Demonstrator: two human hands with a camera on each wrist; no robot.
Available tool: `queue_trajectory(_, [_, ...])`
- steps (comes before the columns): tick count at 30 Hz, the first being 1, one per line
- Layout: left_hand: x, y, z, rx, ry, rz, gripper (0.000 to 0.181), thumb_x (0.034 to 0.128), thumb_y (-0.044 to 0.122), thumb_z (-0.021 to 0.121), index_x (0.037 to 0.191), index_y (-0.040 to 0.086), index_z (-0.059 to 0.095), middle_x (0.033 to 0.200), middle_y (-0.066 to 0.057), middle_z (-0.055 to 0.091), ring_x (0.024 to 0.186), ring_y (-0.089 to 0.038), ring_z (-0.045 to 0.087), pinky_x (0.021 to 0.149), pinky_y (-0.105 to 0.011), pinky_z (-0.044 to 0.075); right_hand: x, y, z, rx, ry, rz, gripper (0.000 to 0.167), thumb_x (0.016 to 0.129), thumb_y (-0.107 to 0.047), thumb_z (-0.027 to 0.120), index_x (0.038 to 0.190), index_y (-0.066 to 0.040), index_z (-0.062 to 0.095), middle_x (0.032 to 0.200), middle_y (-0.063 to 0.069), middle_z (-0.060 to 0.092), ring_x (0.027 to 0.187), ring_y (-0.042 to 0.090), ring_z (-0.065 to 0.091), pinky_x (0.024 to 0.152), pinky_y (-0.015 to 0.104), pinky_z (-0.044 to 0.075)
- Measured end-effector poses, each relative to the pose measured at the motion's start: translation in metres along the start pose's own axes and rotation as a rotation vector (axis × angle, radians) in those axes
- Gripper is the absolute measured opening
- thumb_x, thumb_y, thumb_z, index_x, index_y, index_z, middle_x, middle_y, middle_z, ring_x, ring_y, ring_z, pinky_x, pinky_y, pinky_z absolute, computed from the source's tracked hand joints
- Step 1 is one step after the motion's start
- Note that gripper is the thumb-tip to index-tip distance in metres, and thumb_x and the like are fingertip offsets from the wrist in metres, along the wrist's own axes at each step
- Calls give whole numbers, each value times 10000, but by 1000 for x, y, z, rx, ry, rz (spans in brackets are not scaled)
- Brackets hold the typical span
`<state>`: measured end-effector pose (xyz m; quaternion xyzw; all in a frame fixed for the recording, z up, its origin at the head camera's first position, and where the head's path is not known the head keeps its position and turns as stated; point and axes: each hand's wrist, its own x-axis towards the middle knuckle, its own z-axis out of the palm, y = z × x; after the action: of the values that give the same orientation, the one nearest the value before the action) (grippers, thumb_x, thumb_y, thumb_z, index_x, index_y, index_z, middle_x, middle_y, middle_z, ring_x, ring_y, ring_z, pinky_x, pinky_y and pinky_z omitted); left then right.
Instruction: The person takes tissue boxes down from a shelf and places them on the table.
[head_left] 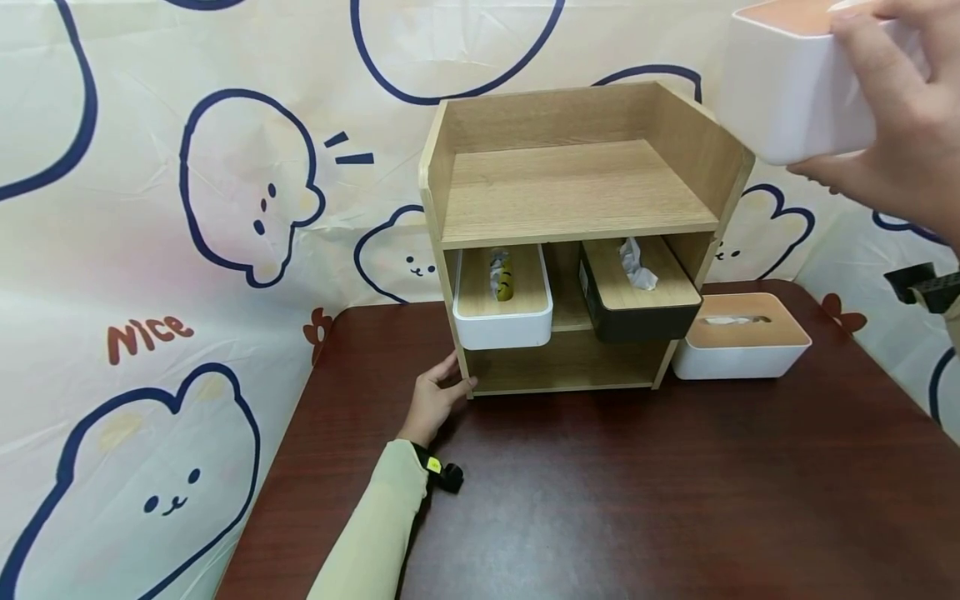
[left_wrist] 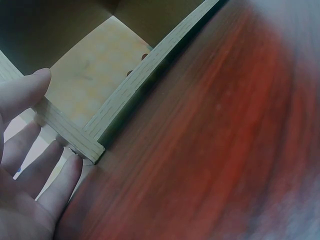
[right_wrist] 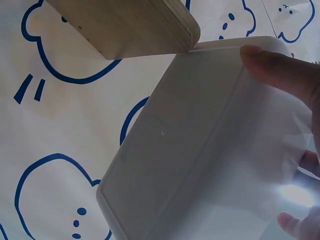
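Observation:
At the upper right of the head view, my right hand [head_left: 911,117] grips a white tissue box [head_left: 787,92] with a wood-coloured lid, raised above the table. Its pale underside shows in the right wrist view, with the thumb at one edge and other fingers on the far side. My left hand [head_left: 431,402] pinches the left side panel of a wooden desktop shelf [head_left: 577,187] near its foot; the left wrist view shows thumb and fingers on opposite faces of the panel [left_wrist: 67,130]. The shelf's middle level holds a white tissue box [head_left: 504,331] and a black one [head_left: 645,323], both jutting forward.
Another white tissue box [head_left: 742,360] with a wood-coloured lid stands on the dark red-brown table [head_left: 600,500], beside the shelf's right foot. Behind hangs a pale cloth [head_left: 247,350] with cartoon bears. The shelf's top has raised side and back walls.

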<state>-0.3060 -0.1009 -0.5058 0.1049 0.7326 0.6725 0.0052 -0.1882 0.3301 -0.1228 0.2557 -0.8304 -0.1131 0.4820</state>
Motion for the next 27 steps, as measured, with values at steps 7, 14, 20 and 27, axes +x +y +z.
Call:
queue_trajectory(7, [0, 1, -1, -6, -20, -7, 658, 808, 213, 822, 1402, 235, 539, 1339, -45, 574, 1319, -175, 419, 964, -375, 440, -5, 4, -1, 23, 0, 5, 738, 965, -543, 418, 1490, -34, 316, 1453, 296, 317, 1310, 494, 323, 925, 651, 373])
queue_trajectory(14, [1, 1, -2, -9, -42, -28, 676, 829, 188, 803, 1431, 205, 497, 1381, -79, 534, 1347, -190, 380, 1003, -396, 408, -11, 10, -3, 22, -23, 5, 780, 968, -600, 262, 1489, -21, 299, 1460, 306, 292, 1304, 511, 314, 917, 668, 378])
queue_trajectory(20, [-6, 19, -2, 2, -42, -25, 671, 840, 115, 782, 1439, 132, 479, 1386, -129, 521, 1345, -238, 390, 982, -402, 431, -16, 13, -2, 25, -17, 48, 790, 959, -608, 287, 1490, -23, 305, 1435, 306, 336, 1275, 506, 367, 917, 659, 380])
queue_trajectory(27, [-14, 34, -4, -5, -46, -12, 648, 847, 100, 771, 1430, 111, 489, 1376, -148, 529, 1337, -266, 405, 940, -346, 455, -20, 14, -1, 29, -8, 45, 877, 934, -683, 233, 1464, 10, 325, 1406, 329, 356, 1251, 517, 382, 905, 655, 401])
